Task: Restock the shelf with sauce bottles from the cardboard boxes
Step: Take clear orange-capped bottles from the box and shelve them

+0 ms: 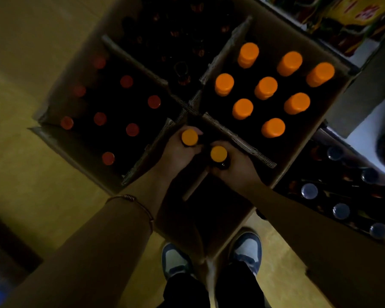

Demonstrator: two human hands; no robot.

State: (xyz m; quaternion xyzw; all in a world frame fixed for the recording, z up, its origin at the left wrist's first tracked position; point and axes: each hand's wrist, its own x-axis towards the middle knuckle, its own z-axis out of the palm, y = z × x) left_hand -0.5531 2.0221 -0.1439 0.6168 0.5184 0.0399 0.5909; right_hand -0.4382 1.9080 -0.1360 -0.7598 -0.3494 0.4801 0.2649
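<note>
Open cardboard boxes stand on the floor below me. The right box (333,63) holds several dark sauce bottles with orange caps (266,87). The left box (53,103) holds several bottles with red caps (100,118). Over the near box (231,218), my left hand (176,154) grips an orange-capped bottle (189,137) by its neck. My right hand (236,167) grips a second orange-capped bottle (219,154) beside it. The two bottles stand upright, close together. Their dark bodies are mostly hidden by my fingers.
A far box (178,36) holds dark bottles, hard to make out. The shelf (365,54) runs along the right, with blue-capped bottles (341,211) on a low level and yellow packets (351,10) at the top right. My shoes (246,250) stand on the yellowish floor.
</note>
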